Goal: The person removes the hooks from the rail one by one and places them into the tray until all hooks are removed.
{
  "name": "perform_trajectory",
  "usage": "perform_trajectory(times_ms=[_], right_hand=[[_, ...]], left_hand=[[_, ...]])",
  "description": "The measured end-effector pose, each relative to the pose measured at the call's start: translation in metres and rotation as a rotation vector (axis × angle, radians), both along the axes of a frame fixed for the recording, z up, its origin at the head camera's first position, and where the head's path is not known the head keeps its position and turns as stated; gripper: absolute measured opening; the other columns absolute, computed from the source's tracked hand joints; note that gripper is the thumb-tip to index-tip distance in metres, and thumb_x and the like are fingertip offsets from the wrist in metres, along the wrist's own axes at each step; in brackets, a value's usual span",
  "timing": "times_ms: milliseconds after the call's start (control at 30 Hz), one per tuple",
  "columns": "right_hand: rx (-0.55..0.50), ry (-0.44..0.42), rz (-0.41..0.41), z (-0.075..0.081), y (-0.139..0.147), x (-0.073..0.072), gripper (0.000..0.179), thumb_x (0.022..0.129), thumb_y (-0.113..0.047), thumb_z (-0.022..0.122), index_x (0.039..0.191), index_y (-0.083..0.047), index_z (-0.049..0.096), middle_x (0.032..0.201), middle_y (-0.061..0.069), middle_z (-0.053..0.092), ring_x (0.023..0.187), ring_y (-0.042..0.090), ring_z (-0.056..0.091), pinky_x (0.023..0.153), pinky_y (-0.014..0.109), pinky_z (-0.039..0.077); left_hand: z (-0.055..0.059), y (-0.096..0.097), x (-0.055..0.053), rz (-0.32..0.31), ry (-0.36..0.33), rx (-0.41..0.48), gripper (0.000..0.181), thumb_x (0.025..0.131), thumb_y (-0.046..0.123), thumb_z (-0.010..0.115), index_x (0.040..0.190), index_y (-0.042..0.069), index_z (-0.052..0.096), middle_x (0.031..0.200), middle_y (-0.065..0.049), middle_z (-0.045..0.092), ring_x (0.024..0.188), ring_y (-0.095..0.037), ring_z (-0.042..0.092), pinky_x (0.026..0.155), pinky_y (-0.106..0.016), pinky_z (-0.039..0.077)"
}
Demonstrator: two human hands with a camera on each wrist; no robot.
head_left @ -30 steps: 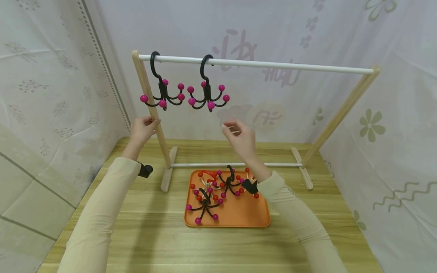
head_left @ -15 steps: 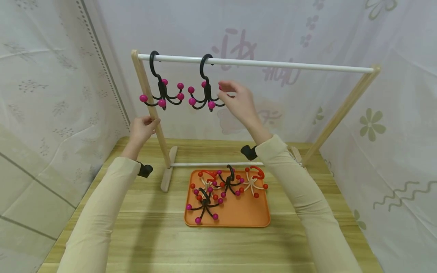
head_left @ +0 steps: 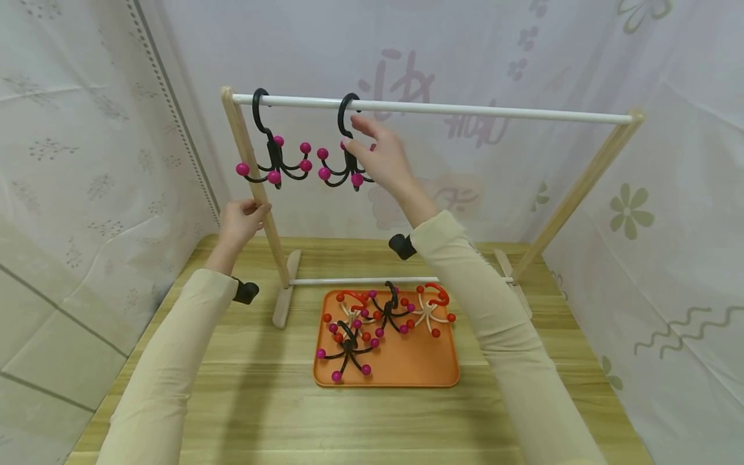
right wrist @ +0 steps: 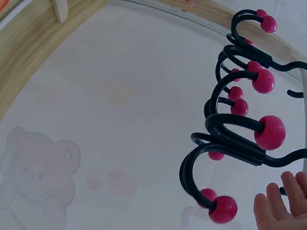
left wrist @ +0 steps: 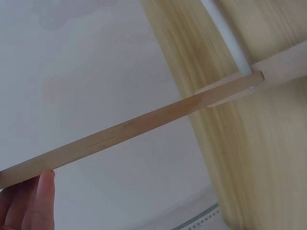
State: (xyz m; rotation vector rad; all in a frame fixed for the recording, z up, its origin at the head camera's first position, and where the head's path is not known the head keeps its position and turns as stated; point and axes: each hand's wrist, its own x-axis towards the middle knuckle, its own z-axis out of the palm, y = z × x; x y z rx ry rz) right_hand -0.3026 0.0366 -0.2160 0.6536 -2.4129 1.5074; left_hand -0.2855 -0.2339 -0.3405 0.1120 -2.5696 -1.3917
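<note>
Two black hook hangers with pink ball tips hang from the white top bar (head_left: 465, 111) of a wooden-ended rack. The left one (head_left: 274, 158) hangs close to the left post; the right one (head_left: 351, 165) is further along. My left hand (head_left: 239, 226) pinches the wooden left post (left wrist: 124, 132) partway down. Beside the right hanger's hook is my right hand (head_left: 383, 155), thumb and fingers spread apart, partly covering that hanger in the head view. The right wrist view shows its fingertips (right wrist: 288, 184) just off the hanger's neck (right wrist: 285, 159); contact cannot be made out.
An orange tray (head_left: 413, 368) lies on the wooden table (head_left: 250, 400). It bears black hangers (head_left: 348, 347) with pink balls and beige ones (head_left: 428, 311) with red hooks and balls. The rack's lower white bar (head_left: 360, 280) runs behind the tray. Patterned curtains surround the table.
My right hand has risen from below the right hanger and moved left to its hook, its fingers spreading. My left hand stays at the post. The hangers hang as before.
</note>
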Motion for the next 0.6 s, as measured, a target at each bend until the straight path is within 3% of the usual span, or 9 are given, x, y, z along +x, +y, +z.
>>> perform_trajectory(times_ms=[267, 600], right_hand=[[-0.019, 0.029, 0.022, 0.004, -0.0092, -0.0002, 0.036, 0.087, -0.018, 0.056, 0.122, -0.012, 0.051, 0.115, -0.002, 0.055, 0.107, 0.001, 0.042, 0.094, 0.024, 0.032], [-0.026, 0.12, -0.172, 0.0072, -0.0011, -0.0024, 0.021, 0.087, -0.022, 0.057, 0.1, -0.007, 0.062, 0.089, -0.001, 0.061, 0.083, 0.007, 0.052, 0.071, 0.015, 0.041]], left_hand=[[0.0003, 0.0005, 0.0006, -0.001, 0.012, 0.005, 0.041, 0.09, 0.027, 0.051, 0.111, -0.007, 0.056, 0.106, -0.023, 0.057, 0.092, -0.029, 0.056, 0.068, -0.02, 0.051], [0.0015, 0.0002, 0.0015, -0.004, -0.011, 0.012, 0.043, 0.09, 0.028, 0.05, 0.114, -0.008, 0.054, 0.109, -0.023, 0.055, 0.096, -0.03, 0.055, 0.073, -0.025, 0.051]])
